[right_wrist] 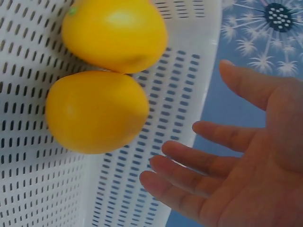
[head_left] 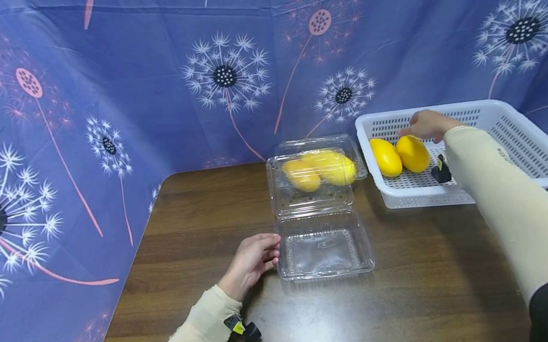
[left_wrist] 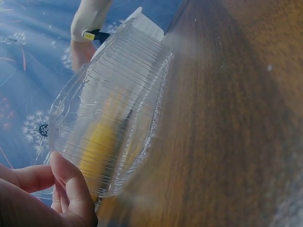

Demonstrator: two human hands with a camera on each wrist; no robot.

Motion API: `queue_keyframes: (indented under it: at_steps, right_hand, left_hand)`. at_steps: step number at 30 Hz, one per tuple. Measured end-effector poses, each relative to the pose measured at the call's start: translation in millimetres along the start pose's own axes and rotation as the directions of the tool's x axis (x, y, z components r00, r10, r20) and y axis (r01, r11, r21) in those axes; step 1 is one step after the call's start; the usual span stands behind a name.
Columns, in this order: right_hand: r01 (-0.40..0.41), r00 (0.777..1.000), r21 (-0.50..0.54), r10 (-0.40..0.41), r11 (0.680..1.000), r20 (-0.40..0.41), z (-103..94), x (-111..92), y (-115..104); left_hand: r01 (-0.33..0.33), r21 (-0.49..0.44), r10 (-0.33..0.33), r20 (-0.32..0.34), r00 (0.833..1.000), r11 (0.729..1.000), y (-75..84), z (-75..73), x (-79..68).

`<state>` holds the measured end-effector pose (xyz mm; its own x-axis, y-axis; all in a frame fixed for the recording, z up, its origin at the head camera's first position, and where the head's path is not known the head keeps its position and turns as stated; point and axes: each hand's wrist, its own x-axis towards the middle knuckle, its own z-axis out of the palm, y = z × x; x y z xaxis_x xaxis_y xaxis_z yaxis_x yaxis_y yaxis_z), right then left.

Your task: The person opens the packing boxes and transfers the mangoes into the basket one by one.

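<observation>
One grip, the left hand (head_left: 250,262), pinches the left edge of a clear plastic container (head_left: 323,251) standing on a brown wooden table (head_left: 193,210), its lid (head_left: 313,203) folded back. A faint mark (head_left: 327,243) in its base is too small to read. The right hand (right_wrist: 251,161) is released, fingers spread, near two yellow fruits (right_wrist: 97,113) touching side by side in a white slotted basket (head_left: 422,198) at the table's right. More yellow fruits (head_left: 337,169) show through the lid. Behind hangs blue cloth (head_left: 150,64) printed with dandelions.
</observation>
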<state>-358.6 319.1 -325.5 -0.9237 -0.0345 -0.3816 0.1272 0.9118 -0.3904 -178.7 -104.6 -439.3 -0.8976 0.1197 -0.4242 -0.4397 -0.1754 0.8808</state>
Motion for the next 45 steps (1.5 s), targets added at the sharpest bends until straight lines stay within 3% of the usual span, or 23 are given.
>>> queue_keyframes:
  at_steps: [24,45]
  right_hand:
    - [0.128,0.989,0.002,-0.128,0.992,-0.068,0.8,-36,-21]
    - [0.282,0.952,-0.012,-0.281,0.959,-0.117,15.2,-78,-48]
  left_hand:
    - [-0.006,-0.001,0.006,-0.003,1.0,1.0,-1.8,1.8,0.6]
    - [-0.011,-0.012,0.011,-0.014,1.0,1.0,-5.1,0.5,5.1]
